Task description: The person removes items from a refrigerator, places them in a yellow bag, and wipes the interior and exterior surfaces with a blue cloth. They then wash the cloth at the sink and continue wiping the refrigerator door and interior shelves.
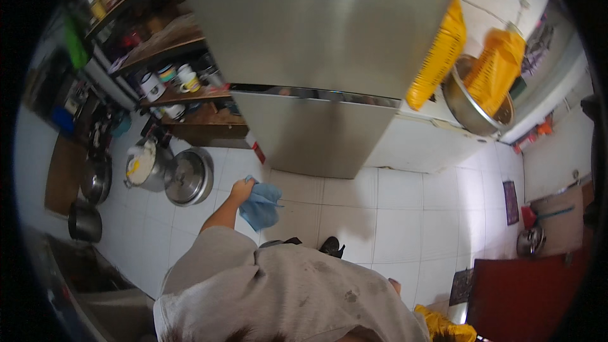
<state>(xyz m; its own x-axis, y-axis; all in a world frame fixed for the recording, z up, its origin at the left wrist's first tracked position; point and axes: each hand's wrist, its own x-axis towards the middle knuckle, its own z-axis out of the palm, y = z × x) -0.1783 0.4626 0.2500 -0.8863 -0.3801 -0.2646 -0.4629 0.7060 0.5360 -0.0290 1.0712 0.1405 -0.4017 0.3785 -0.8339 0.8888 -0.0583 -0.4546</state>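
My left hand (242,190) grips a light blue cloth (261,205), which hangs down over the tiled floor. A small part of my right hand (394,286) shows beside my shirt at the lower right; its fingers are mostly hidden, so whether it holds anything cannot be told. In front of me stands a tall refrigerator (313,133) with a grey metallic front, both doors closed. A round metal pot with a lid (186,178) sits on the floor to the left of the cloth.
A pot of pale contents (147,166) stands by wooden shelves (190,95) with mugs. Yellow bags (496,69) and a large metal pot (458,99) rest on a white surface at right. A red panel (522,294) and a dark mat (460,287) lie lower right.
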